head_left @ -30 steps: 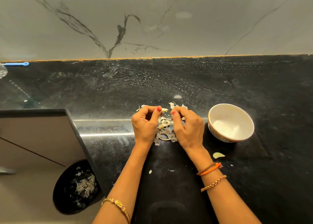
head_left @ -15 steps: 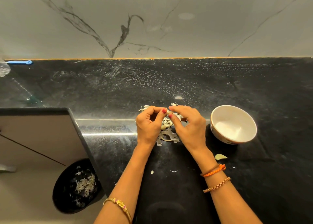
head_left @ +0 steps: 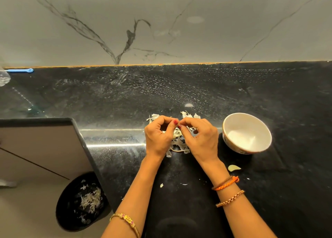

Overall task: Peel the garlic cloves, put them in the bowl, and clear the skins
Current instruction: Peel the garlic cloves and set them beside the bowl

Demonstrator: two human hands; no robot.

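My left hand (head_left: 158,135) and my right hand (head_left: 199,138) meet fingertip to fingertip above a pile of pale garlic skins (head_left: 177,142) on the black counter. Together they pinch a small garlic clove (head_left: 179,124), mostly hidden by the fingers. A white bowl (head_left: 231,126) stands just right of my right hand and looks empty. One peeled clove (head_left: 233,168) lies on the counter in front of the bowl, beside my right wrist. More skins (head_left: 186,115) lie behind the hands.
A black bin (head_left: 62,210) holding skins sits on the floor at the lower left, below the counter edge. A grey panel (head_left: 39,147) juts beside it. Small skin scraps (head_left: 161,185) dot the counter near my forearms. A blue item (head_left: 19,70) lies by the wall.
My hands have closed together from slightly apart; the fingertips now meet on the clove above the skin pile. The bowl and the loose clove have stayed put.
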